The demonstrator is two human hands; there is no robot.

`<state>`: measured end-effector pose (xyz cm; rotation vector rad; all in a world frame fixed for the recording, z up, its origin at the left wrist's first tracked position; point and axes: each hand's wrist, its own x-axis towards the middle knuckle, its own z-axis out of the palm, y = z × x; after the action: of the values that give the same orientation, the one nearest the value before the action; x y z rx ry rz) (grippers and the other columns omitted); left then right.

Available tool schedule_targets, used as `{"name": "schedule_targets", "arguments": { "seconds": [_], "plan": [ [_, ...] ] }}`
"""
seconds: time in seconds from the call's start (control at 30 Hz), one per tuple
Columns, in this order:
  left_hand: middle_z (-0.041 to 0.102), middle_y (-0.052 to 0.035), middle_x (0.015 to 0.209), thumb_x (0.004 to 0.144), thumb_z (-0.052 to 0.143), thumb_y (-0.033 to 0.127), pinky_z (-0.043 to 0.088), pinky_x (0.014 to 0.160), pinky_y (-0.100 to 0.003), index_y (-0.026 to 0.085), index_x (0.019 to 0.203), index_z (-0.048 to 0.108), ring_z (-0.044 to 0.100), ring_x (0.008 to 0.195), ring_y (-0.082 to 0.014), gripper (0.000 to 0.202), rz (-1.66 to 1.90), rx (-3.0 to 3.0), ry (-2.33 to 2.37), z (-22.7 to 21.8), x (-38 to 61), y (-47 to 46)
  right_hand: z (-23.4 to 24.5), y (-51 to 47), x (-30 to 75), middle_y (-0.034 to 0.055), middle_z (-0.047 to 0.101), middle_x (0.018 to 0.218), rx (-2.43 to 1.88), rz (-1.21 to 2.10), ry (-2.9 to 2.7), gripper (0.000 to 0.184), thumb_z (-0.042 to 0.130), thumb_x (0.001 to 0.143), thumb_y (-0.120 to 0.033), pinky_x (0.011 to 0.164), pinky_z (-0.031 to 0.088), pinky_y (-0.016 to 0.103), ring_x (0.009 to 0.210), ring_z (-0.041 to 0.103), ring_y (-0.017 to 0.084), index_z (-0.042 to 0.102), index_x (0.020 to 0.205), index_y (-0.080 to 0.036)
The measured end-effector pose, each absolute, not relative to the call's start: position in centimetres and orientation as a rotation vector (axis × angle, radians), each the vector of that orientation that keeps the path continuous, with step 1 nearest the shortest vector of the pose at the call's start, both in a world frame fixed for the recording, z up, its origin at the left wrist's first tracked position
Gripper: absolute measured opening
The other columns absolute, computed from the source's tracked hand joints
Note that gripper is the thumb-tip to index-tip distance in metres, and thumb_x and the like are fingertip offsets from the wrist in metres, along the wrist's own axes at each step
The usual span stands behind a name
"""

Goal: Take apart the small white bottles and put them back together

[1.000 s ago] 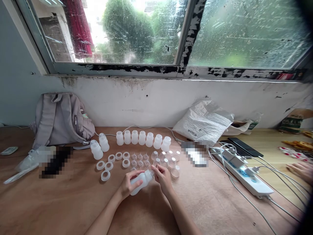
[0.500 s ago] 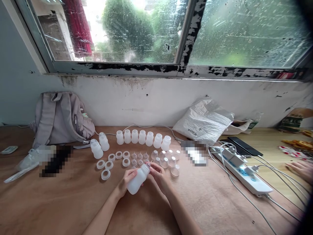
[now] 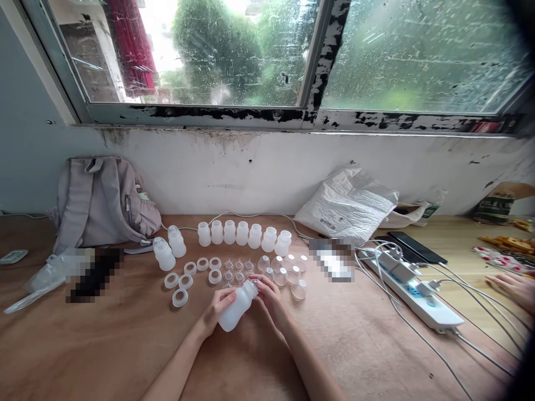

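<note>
My left hand [image 3: 220, 303] is closed around the body of a frosted white baby bottle [image 3: 232, 315], tilted with its neck up to the right. At that neck, the fingers of my right hand [image 3: 270, 295] are closed on the bottle's top; the fingers partly cover the top, so its exact fit is unclear. Just beyond my hands lie several clear nipples [image 3: 239, 277]. Clear dome caps [image 3: 281, 277] are grouped to the right of them, and white collar rings [image 3: 180, 298] to the left.
Several open bottles [image 3: 242, 235] stand in a row at the back. Two bottles with tops [image 3: 164, 254] are left of them, near a grey backpack [image 3: 100, 200]. Rightward are a silver bag [image 3: 346, 203], a power strip [image 3: 418, 301] with cables, phones [image 3: 416, 248] and another person's hand [image 3: 512, 288].
My right hand's fingers have closed further over the bottle's top, covering more of the nipple. The bottle stays in my left hand, nearly unmoved. The view has shifted slightly.
</note>
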<state>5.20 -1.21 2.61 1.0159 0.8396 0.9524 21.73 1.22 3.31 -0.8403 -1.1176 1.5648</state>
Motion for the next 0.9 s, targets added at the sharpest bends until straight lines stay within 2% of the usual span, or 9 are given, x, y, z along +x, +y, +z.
{"name": "schedule_targets", "arguments": {
  "seconds": [0.17, 0.57, 0.9],
  "plan": [
    [0.062, -0.0079, 0.069, 0.073, 0.053, 0.047, 0.039, 0.049, -0.023, 0.011, 0.109, 0.055, 0.057, 0.059, -0.0166, 0.052, 0.932, 1.032, 0.824, 2.6, 5.1, -1.1, 3.3, 1.4, 22.2, 0.0039, 0.061, 0.083, -0.859, 1.494, -1.081, 0.017, 0.061, 0.070, -0.032, 0.075, 0.040, 0.030, 0.084, 0.053, 0.019, 0.064, 0.082, -0.020],
    [0.063, -0.0089, 0.073, 0.073, 0.053, 0.046, 0.039, 0.049, -0.023, 0.011, 0.109, 0.056, 0.058, 0.060, -0.0175, 0.050, 0.919, 1.013, 0.847, 2.4, 5.1, -1.1, 2.7, 1.7, 22.2, 0.0038, 0.062, 0.081, -0.907, 1.477, -1.094, 0.021, 0.062, 0.069, -0.036, 0.069, 0.042, 0.028, 0.075, 0.053, 0.016, 0.065, 0.081, -0.020],
    [0.062, -0.0079, 0.071, 0.074, 0.052, 0.046, 0.039, 0.048, -0.023, 0.011, 0.105, 0.057, 0.058, 0.058, -0.0163, 0.047, 0.886, 1.041, 0.824, 2.7, 5.0, -1.1, 2.0, 2.1, 22.0, -0.0006, 0.053, 0.062, -0.978, 1.426, -1.156, 0.025, 0.062, 0.067, -0.042, 0.051, 0.040, 0.023, 0.055, 0.046, 0.011, 0.055, 0.064, -0.018]
  ]
}}
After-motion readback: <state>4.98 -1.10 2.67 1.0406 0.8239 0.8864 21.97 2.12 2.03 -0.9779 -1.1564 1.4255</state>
